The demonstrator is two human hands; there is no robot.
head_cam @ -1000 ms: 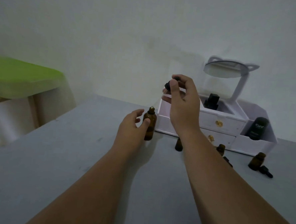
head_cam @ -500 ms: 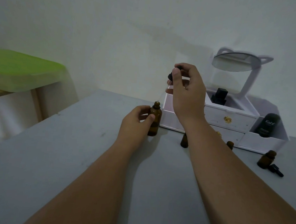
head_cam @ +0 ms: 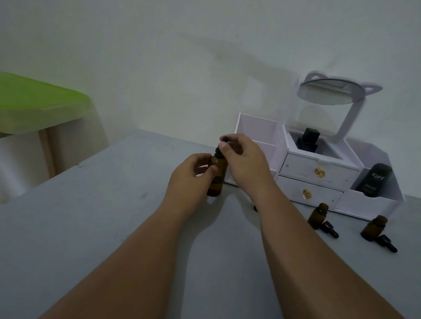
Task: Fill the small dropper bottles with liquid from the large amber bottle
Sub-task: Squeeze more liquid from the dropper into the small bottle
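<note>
The large amber bottle (head_cam: 217,175) stands upright on the grey table (head_cam: 77,225). My left hand (head_cam: 191,175) grips its body from the left. My right hand (head_cam: 244,159) pinches the black dropper cap (head_cam: 224,141) right on top of the bottle's neck. Two small amber dropper bottles (head_cam: 319,215) (head_cam: 374,227) stand open to the right, each with a black dropper cap (head_cam: 330,229) (head_cam: 386,243) lying beside it. A third small bottle is mostly hidden behind my right forearm.
A white drawer organiser (head_cam: 314,175) with a tilted mirror (head_cam: 329,92) stands against the wall, holding a black bottle (head_cam: 307,140) and a dark "Kahf" tube (head_cam: 375,180). A green stool (head_cam: 30,104) stands off the table's left edge.
My right hand has come down from above with the black dropper cap and now holds it on the large bottle's neck. My left hand kept its grip on the bottle.
</note>
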